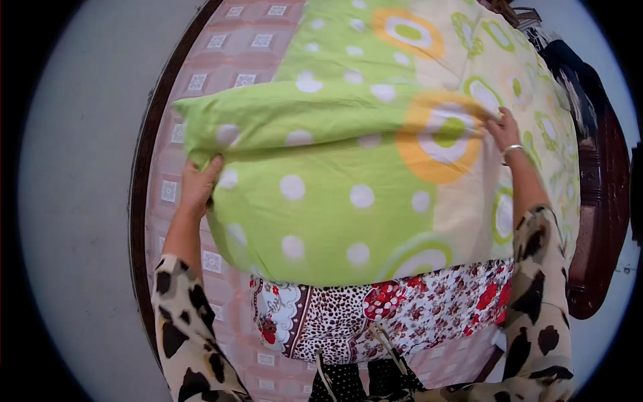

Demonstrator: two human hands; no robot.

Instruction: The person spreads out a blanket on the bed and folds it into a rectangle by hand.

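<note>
A lime-green and cream quilt (328,167) with white dots and orange-ringed circles spreads over the bed, a raised fold running across it. At its left edge, just below a pointed corner, my left hand (199,184) is closed on the cloth, thumb on top. My right hand (501,132), with a pale bracelet at the wrist, pinches the fold beside the large orange ring; some of its fingers are hidden. The quilt's near edge overlaps a floral and leopard-print folded piece of bedding (388,311), close to my body.
Beneath lies a pink tiled-pattern bed covering (214,261). A dark wooden bed edge (138,174) runs along the left, beside a pale floor (74,201). On the right are a dark wooden headboard (596,234) and dark clothing (569,67).
</note>
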